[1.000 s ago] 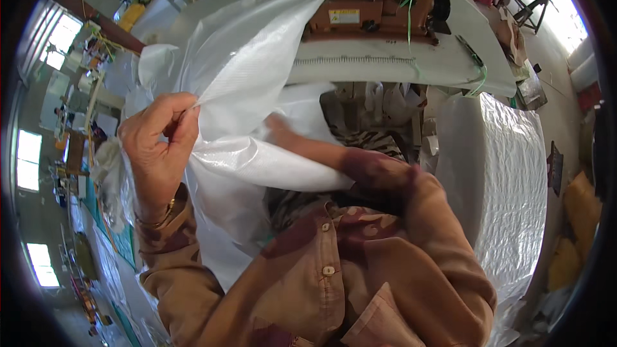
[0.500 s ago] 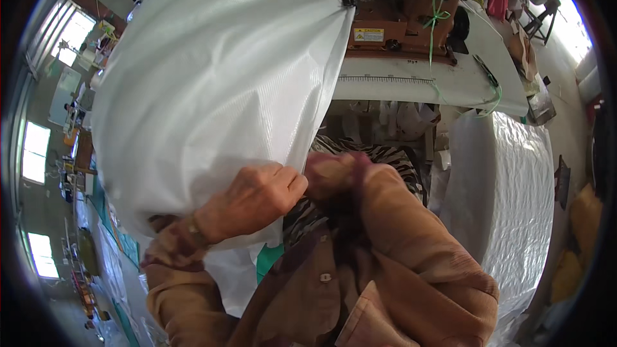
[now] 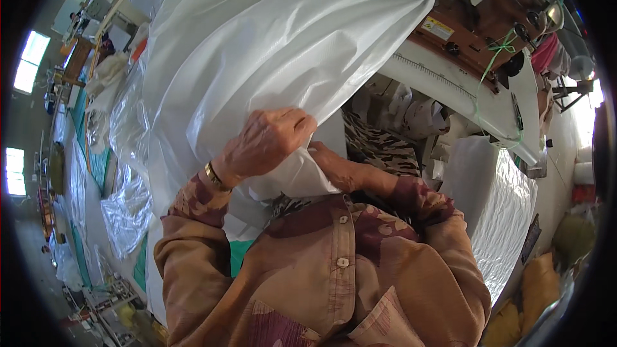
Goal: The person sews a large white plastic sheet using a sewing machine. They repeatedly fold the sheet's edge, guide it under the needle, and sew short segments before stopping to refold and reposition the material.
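A large white woven plastic sack [image 3: 257, 58] stretches from my chest up to the sewing machine [image 3: 475, 19], where its far corner sits under the machine head. My left hand [image 3: 267, 141] is closed on the sack's near edge, a gold bangle on its wrist. Right beside it, my right hand [image 3: 334, 168] grips the same edge from underneath, partly hidden by the fabric. Both hands are close together just above my brown patterned shirt.
The brown sewing machine stands on a white table [image 3: 488, 109]. A stack of white sacks [image 3: 501, 205] lies at the right. More clear and white plastic sheeting [image 3: 122, 205] is piled on the left. Yellow bags [image 3: 540, 289] sit at the lower right.
The sack has been lifted and spread out toward the sewing machine. My hands came together at its near edge, closer to my chest.
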A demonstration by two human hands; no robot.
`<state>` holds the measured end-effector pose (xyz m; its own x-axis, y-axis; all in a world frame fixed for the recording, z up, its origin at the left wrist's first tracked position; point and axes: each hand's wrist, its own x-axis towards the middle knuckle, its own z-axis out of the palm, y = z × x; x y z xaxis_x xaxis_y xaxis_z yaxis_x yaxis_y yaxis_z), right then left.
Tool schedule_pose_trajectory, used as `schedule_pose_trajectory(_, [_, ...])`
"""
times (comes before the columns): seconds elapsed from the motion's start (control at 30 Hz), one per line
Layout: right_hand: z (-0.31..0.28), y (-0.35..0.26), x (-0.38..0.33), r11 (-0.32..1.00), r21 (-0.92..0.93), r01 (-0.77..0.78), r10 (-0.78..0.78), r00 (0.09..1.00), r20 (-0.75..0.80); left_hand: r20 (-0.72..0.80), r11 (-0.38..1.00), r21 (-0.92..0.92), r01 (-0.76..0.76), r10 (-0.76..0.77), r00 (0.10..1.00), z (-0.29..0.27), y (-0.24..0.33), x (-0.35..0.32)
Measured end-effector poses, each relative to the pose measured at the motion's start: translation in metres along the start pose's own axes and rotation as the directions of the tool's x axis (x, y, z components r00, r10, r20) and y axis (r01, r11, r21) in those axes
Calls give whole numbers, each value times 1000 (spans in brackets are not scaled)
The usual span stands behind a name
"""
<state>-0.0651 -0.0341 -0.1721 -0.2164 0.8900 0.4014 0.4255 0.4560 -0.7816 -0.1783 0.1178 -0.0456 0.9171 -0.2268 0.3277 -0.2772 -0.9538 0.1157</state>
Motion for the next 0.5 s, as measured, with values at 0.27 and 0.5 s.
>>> schedule_pose_trajectory(0.27, [31, -40, 12, 950, -193, -247, 284, 939, 195, 3, 992, -87, 96, -96, 995, -20, 6, 8])
schedule_pose_trajectory(0.5, [69, 17, 59, 945, -277, 176, -200, 978, -61, 96, 999, -17, 48, -46, 994, -6, 41, 26])
